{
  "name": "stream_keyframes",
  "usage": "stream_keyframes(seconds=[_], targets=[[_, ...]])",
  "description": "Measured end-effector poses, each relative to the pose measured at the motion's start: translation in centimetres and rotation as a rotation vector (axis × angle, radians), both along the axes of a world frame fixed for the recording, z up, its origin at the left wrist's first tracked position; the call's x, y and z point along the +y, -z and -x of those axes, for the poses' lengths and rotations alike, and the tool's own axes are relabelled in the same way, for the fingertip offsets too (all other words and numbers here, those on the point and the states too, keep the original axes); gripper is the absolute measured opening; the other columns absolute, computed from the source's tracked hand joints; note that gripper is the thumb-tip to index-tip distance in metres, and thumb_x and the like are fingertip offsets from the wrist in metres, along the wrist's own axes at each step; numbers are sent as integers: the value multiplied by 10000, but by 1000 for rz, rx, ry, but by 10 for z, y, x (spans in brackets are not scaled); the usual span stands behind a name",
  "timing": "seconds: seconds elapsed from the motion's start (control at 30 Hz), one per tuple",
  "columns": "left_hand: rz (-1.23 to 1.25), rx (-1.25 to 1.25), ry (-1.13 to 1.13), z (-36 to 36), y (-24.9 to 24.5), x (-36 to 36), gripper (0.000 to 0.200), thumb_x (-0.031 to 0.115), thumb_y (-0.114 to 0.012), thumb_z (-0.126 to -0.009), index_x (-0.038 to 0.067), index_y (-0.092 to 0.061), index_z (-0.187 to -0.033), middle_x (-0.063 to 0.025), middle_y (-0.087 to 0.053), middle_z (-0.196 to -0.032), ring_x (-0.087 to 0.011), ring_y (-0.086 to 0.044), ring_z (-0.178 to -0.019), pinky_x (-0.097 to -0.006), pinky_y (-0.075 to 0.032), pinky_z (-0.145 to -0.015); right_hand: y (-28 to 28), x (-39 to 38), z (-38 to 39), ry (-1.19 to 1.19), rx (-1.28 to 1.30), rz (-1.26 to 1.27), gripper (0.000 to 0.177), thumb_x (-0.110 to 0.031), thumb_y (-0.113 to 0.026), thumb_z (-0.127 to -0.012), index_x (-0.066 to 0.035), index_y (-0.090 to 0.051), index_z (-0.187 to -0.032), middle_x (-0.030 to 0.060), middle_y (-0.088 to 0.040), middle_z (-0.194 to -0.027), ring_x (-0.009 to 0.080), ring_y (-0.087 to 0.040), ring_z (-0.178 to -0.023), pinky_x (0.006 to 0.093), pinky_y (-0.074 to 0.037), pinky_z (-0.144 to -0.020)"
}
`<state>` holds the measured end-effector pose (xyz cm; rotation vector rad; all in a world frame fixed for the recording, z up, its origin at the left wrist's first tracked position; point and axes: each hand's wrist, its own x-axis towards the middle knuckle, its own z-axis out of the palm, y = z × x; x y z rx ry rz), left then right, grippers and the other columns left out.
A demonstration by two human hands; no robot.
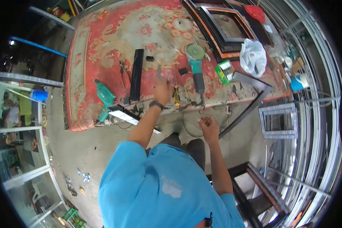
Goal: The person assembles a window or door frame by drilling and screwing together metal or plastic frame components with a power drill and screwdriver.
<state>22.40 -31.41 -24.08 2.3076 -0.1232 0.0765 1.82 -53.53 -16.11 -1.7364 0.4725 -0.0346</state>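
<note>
My left hand (163,92), with a dark band on its wrist, reaches over the carpeted table, its fingers blurred. A narrow grey strip (159,71) shows right at its fingertips. Just to its right lies a screwdriver (176,96) with a yellow and black handle. A long black profile (137,74) rests to the left of this hand. Closer to my body, off the table's front edge, my right hand (209,127) is closed in a pinch, with a tiny pale bit at its fingertips. What that bit is, I cannot tell.
On the red patterned carpet (114,38) lie a green drill (104,99), pliers (122,74), an angle grinder (196,70) and a green box (225,72). A dark angled frame piece (250,102) juts over the right front edge. Frames (224,22) and a white plastic bag (253,57) sit at back right.
</note>
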Motion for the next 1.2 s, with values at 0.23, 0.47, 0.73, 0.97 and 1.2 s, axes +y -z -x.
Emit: stream_keyframes(seconds=[0.23, 0.47, 0.73, 0.97, 1.2], targets=[[74, 299, -8, 48, -14, -43, 601, 182, -754, -844, -50, -440, -1301, -350, -619, -1167, -506, -639, -1060, -543, -530, -851, 15, 9, -179, -297, -187, 55, 249, -182, -809, -911, 1, -659, -984, 31, -678, -810, 97, -604, -726, 275, -497, -677], [209, 499, -298, 226, -83, -6, 427, 66, -660, -851, 15, -496, -1241, -226, -609, -1036, -347, -637, -919, -428, -528, -798, 82, 60, -288, -669, -166, 274, 439, -369, -808, -895, 0, -670, -1090, 102, -750, -931, 175, -702, -823, 347, -560, -757], [448, -19, -973, 252, -111, 91, 381, 54, -692, -948, 106, -527, -1287, 35, -535, -833, -39, -476, -637, -200, -372, -501, 16, -88, -159, 91, 117, -851, 489, -468, -651, -1020, -58, -621, -1285, 37, -695, -1028, 156, -651, -865, 368, -542, -741], [574, 123, -697, 169, -102, 193, 322, 151, -780, -905, 54, -583, -1140, 1, -599, -783, -89, -537, -572, -245, -435, -516, 12, -232, -206, 849, -39, -626, 692, -655, -793, -821, -206, -602, -1312, 66, -608, -1268, 205, -605, -1031, 508, -400, -994], [671, 321, -415, 159, -101, 214, 278, 130, -824, -872, 67, -624, -1054, -13, -666, -745, -89, -591, -586, -233, -439, -502, 31, -242, -195, 865, -242, -716, 226, -277, -723, -888, -114, -634, -1018, 66, -659, -906, 237, -656, -831, 455, -550, -767]])
